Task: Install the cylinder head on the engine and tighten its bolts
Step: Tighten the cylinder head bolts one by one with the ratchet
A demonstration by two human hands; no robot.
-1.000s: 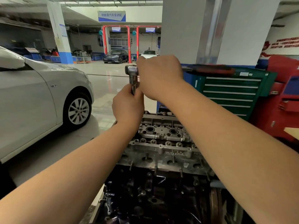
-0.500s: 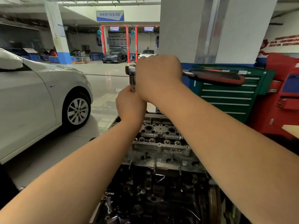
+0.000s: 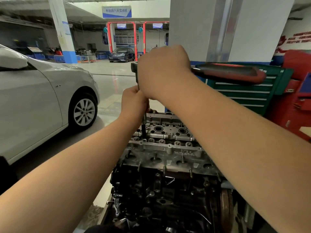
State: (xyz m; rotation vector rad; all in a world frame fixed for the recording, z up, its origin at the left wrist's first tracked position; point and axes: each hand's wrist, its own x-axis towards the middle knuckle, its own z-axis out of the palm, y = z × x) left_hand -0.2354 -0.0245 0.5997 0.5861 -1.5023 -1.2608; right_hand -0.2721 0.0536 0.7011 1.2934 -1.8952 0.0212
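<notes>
From the head camera, your right hand is clenched over the head end of the ratchet wrench, its red handle jutting right. Your left hand wraps the extension bar, which drops to the cylinder head seated on the engine block.

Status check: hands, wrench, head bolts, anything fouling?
Right hand grips ratchet wrench near its head; left hand holds extension. Cylinder head seated. Nothing fouling.
</notes>
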